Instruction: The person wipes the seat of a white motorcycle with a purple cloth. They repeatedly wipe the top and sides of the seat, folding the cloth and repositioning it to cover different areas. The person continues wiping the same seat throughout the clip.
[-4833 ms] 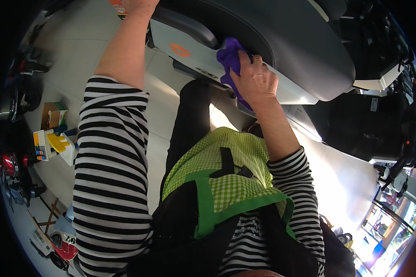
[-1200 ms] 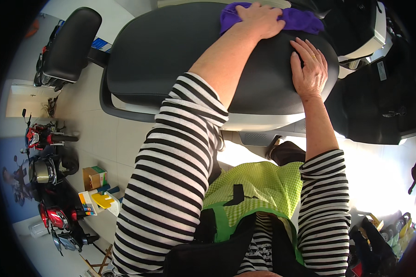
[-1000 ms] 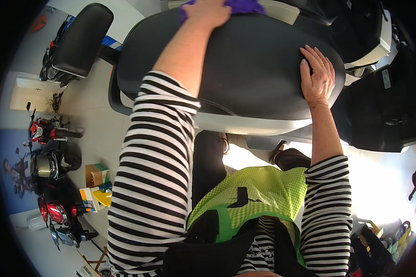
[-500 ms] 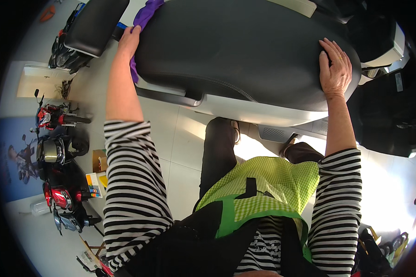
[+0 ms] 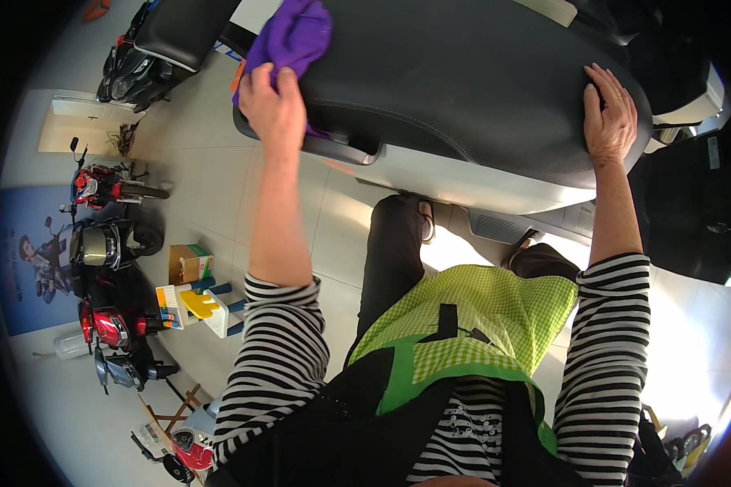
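Purple cloth [image 5: 299, 37], gripped by the left hand [image 5: 274, 112], has shifted rightward at upper left; the right hand [image 5: 612, 122] lies flat on the black seat [image 5: 447, 77], upper right.

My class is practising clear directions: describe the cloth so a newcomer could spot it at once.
Find the broad black seat across the top of the picture. At its left end is the person's left hand, holding the crumpled cloth. The cloth's vivid purple sets it apart from the black seat and striped sleeve.
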`<action>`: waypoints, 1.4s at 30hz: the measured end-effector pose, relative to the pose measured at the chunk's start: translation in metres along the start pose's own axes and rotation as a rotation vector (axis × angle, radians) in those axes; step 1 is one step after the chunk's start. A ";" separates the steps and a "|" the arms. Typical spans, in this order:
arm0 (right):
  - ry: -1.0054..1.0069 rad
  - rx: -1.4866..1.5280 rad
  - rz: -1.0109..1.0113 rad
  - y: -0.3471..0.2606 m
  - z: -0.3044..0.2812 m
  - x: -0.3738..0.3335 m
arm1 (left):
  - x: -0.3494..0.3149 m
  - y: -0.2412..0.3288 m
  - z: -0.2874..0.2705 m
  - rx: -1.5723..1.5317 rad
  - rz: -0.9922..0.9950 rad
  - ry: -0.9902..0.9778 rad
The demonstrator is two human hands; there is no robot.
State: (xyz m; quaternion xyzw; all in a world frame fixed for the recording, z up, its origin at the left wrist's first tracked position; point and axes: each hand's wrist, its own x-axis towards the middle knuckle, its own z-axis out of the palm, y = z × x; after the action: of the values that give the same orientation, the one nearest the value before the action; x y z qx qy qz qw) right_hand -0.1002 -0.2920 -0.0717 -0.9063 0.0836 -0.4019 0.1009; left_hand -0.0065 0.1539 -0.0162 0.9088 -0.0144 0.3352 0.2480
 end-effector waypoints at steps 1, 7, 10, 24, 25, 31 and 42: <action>0.000 -0.006 0.003 0.000 0.000 0.000 | -0.013 0.010 0.005 0.018 0.073 0.067; -0.004 0.018 -0.002 0.002 0.001 0.000 | -0.084 0.085 0.027 -0.064 0.205 0.140; -0.013 0.011 0.010 0.002 0.001 -0.001 | -0.109 0.119 0.030 0.017 0.252 0.028; 0.026 0.047 0.011 -0.008 -0.004 -0.001 | 0.063 0.072 0.035 0.329 0.240 -0.399; 0.031 0.050 0.015 -0.009 -0.005 -0.001 | 0.079 0.073 0.044 0.363 0.154 -0.459; 0.057 0.085 0.027 -0.013 -0.007 0.000 | 0.105 0.131 0.103 0.355 0.146 -0.530; 0.103 0.131 -0.015 -0.010 -0.006 -0.001 | -0.009 0.269 0.162 0.050 0.594 -0.630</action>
State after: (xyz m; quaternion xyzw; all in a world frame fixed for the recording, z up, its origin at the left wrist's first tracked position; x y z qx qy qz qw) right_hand -0.1048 -0.2823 -0.0661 -0.8765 0.0555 -0.4532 0.1524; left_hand 0.0320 -0.1576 -0.0089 0.9288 -0.3421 0.0987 0.1023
